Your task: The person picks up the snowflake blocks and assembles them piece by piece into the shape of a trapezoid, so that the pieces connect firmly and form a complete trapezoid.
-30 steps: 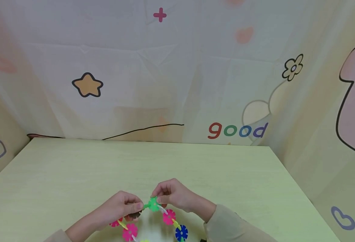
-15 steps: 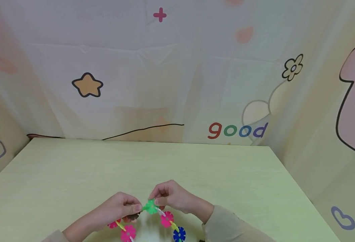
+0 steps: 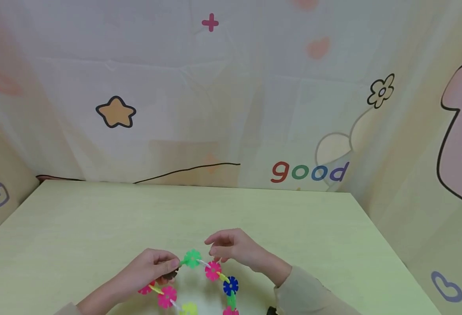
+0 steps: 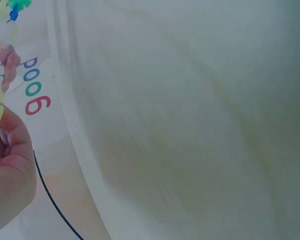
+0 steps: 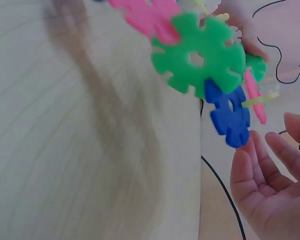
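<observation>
A chain of notched plastic snowflake discs in several colours hangs in a loop near the front edge in the head view. My left hand (image 3: 152, 264) pinches the chain at a dark brown disc (image 3: 171, 274), with thumb on top. Linked beside it is a bright green disc (image 3: 192, 258), then a pink disc (image 3: 213, 271) and a blue disc (image 3: 231, 285). My right hand (image 3: 243, 250) is just right of the green disc, fingers apart and loosely bent, holding nothing. In the right wrist view, a blue disc (image 5: 231, 114) overlaps the fingertips of that hand.
The pale wooden table (image 3: 144, 214) runs back to a printed cloth backdrop (image 3: 231, 109). Cloth walls stand on the left and right sides too. A small black object (image 3: 272, 310) shows at the bottom, by the right sleeve (image 3: 309, 293).
My right hand has let go of the green disc and moved a little right and up. My left hand still grips the chain, shifted slightly left. More of the loop's lower part shows.
</observation>
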The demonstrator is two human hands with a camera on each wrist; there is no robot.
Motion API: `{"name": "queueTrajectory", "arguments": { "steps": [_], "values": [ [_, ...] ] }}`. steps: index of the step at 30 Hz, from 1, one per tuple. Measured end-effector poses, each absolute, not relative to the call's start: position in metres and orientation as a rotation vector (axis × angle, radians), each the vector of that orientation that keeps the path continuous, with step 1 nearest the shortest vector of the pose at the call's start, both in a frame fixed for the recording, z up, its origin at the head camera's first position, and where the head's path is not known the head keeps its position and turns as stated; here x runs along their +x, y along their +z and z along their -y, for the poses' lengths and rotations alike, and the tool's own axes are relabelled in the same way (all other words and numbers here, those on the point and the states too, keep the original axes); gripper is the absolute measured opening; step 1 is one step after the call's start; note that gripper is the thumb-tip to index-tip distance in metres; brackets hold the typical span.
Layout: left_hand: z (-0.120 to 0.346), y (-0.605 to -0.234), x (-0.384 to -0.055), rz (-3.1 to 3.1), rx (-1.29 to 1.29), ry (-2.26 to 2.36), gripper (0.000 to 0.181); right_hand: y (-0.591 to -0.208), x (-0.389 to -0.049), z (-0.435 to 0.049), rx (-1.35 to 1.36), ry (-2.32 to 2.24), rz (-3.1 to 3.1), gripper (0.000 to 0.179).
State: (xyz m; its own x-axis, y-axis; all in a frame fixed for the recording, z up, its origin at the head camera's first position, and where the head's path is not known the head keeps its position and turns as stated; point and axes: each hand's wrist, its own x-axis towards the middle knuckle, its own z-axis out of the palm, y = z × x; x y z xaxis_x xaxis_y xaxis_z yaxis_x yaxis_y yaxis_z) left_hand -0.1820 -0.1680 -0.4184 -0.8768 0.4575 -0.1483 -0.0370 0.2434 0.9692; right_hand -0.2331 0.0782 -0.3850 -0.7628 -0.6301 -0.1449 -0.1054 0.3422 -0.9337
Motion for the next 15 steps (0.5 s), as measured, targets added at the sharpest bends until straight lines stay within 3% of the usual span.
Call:
{"name": "queueTrajectory", "arguments": {
  "steps": [15],
  "values": [
    [0.173, -0.412, -0.181, -2.269, 0.051, 1.835, 0.052, -0.393, -0.219, -0.111, -0.467, -1.399, -2.037, 0.053]
  ]
}}
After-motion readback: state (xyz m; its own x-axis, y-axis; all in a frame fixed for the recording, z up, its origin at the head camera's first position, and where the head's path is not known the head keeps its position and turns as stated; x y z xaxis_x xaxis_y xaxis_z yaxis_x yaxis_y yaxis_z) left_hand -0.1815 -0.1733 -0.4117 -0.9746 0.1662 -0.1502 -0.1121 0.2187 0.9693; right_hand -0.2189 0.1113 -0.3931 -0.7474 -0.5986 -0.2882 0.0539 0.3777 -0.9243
